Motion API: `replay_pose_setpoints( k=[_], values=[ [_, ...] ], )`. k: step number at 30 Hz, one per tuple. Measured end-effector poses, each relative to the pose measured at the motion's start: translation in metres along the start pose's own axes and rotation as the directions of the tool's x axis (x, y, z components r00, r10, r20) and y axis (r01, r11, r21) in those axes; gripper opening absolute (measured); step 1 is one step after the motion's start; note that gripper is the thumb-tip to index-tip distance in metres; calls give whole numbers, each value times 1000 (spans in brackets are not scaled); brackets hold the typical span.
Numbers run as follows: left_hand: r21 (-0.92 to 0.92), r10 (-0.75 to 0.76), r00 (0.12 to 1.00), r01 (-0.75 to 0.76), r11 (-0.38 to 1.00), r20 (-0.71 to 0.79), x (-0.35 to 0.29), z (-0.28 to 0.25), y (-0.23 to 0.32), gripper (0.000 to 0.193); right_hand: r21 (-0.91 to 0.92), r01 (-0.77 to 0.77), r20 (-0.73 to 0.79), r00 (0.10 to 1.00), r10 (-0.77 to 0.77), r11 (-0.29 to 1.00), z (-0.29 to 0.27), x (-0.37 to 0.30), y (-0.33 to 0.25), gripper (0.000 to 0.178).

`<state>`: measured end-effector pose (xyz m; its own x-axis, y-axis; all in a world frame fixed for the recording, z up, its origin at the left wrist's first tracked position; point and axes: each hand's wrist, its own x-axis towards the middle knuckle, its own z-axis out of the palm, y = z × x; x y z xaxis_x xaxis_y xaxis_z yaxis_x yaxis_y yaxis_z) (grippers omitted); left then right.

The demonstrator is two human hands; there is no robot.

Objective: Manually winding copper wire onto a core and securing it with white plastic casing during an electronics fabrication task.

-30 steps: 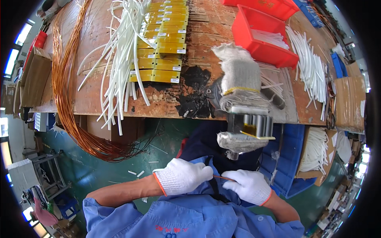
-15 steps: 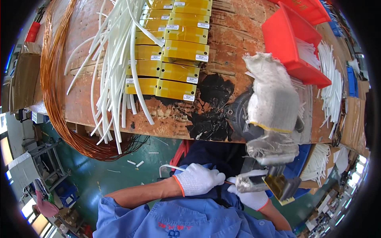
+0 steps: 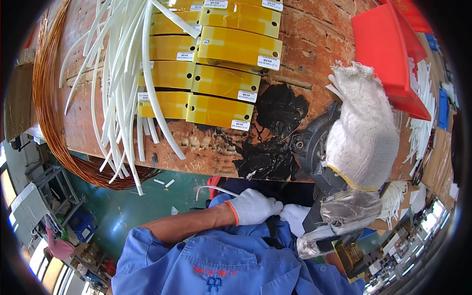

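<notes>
My left hand (image 3: 256, 207), in a white knit glove with an orange cuff, is closed around a thin white tube (image 3: 216, 187). The tube's free end curves out to the left past my wrist. Close against those fingertips is my right hand (image 3: 294, 218), also white-gloved, with its fingers pinched together. What the right fingers hold is hidden, and a vise covers part of that hand. The vise (image 3: 314, 147) is bolted at the bench edge and wrapped in a whitish cloth (image 3: 363, 132). A yellow plate (image 3: 348, 260) sits at its near end.
On the wooden bench (image 3: 216, 147) lie yellow labelled blocks (image 3: 221, 110) in rows, a bunch of white tubes (image 3: 115, 93) and a copper wire bundle (image 3: 45, 88). A red bin (image 3: 381, 49) stands at the right. Tube scraps (image 3: 169, 184) lie on the green floor.
My hands have drawn closer together, and the short copper-coloured strand between them no longer shows. My view has shifted, so the bench and vise look larger and the vise hides more of my right hand.
</notes>
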<state>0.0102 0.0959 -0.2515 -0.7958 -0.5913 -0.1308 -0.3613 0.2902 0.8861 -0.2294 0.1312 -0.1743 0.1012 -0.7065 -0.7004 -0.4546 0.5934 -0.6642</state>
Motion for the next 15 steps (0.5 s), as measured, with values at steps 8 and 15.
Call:
replay_pose_setpoints(
  k=[8,15],
  values=[
    [-59,-44,999,42,997,-28,2,-3,-7,27,45,-16,-32,999,18,999,2,7,1,23],
    [-90,-68,998,66,994,-17,6,7,-10,25,34,-22,-16,1000,22,999,-2,19,0,23]
  ],
)
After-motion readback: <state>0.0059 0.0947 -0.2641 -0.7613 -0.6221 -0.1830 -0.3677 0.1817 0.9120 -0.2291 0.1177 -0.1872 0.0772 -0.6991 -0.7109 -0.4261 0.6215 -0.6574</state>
